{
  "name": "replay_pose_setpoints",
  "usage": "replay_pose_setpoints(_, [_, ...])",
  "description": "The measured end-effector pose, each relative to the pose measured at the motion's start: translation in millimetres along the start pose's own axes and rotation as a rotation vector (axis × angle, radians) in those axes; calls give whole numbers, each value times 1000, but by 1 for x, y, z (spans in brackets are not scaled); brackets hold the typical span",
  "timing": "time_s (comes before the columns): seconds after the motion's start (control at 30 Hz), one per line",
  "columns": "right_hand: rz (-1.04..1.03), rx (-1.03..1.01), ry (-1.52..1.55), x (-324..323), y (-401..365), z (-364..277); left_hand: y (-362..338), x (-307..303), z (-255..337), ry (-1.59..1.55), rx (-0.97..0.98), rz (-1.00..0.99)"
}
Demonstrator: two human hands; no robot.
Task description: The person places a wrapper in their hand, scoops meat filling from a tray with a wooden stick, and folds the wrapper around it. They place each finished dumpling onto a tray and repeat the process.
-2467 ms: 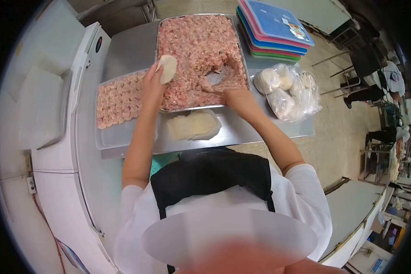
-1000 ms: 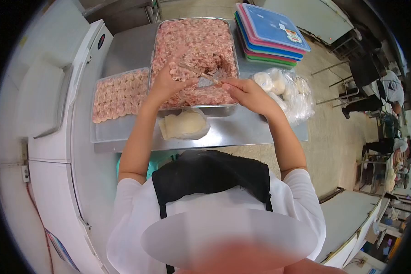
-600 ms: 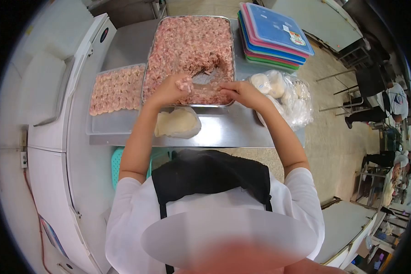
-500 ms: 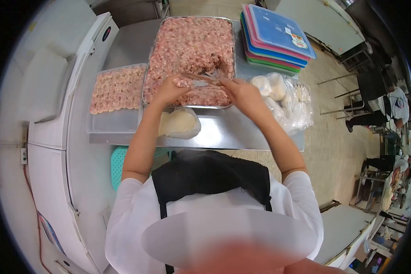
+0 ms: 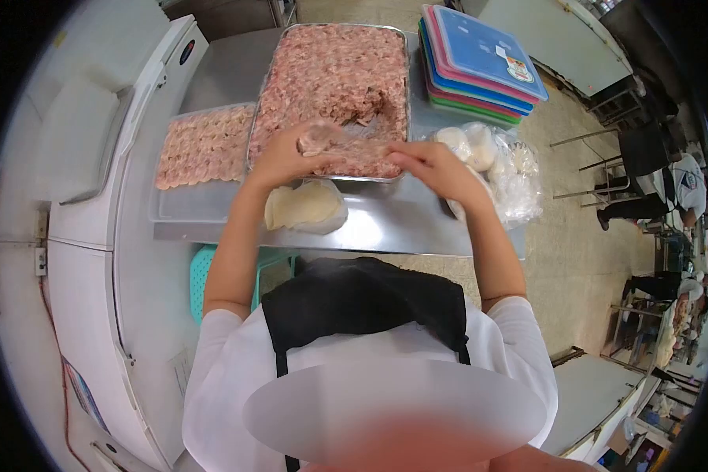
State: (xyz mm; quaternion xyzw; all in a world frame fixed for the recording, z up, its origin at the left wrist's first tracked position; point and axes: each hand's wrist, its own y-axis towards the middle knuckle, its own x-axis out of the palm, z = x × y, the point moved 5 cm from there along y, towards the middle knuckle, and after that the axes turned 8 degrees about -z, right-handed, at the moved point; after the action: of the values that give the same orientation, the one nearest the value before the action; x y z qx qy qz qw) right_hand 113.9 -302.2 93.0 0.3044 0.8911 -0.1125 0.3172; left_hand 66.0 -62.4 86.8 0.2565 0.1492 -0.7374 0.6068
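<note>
Smoothing the meat portion [image 5: 315, 141] wants the left hand [image 5: 279, 162] cupping it steadily, at the tray's [image 5: 362, 179] seven o'clock, while the right hand [image 5: 439, 167], towards four, lightly grips the blurred tool [image 5: 363, 146].

A food-preparation kitchen; steel table [image 5: 385, 224], meat tray [image 5: 330, 75], white fridge-like cabinet [image 5: 82, 267].

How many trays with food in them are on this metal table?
2: a metal tray of minced meat in the middle, and a clear plastic tray of small dumplings to its left. Any underneath would be hidden.
</note>
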Motion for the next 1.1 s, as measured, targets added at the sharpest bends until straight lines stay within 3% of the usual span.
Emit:
replay_pose_setpoints(0.07, [-46,-101,11,29,11,0,6,11,-26,-102,-5,-102])
replay_pose_setpoints(0.17, [2,-147,-189,24,14,0,4,4,-32,273,93,-99])
replay_pose_setpoints(0.27, [189,-70,-548,7,4,-44,-4,-7,-29,116,-138,-84])
replay_pose_setpoints(0.37, [182,-82,-552,31,10,-60,-6,-14,-64,240,50,26])
replay_pose_setpoints(0.47, [179,-83,-475,15,16,-68,-17,-33,-59,19,-2,-97])
replay_pose_setpoints(0.53, [129,-34,-311,14,19,-87,-38,-50,-48,-1,-42,-19])
replay_pose_setpoints(0.67, [88,-162,-257,83,48,-100,-64,-75,-63,-137,-134,-52])
replay_pose_setpoints(0.77, [48,-64,-227,103,66,-101,-86,-103,-82,-68,-167,77])
replay_pose_setpoints(0.8, [34,4,-279,104,69,-103,-94,-111,-87,-47,-146,58])
replay_pose_setpoints(0.9, [159,51,-55,105,63,-86,-118,-138,-117,34,-138,9])
replay_pose_setpoints(0.97, [270,43,20,107,54,-80,-132,-136,-164,116,-208,4])
replay_pose_setpoints(1.07, [323,148,143,113,41,-72,-143,-109,-197,425,-9,57])
replay_pose_setpoints(1.1, [348,193,178,116,36,-73,-144,-101,-204,384,-54,48])
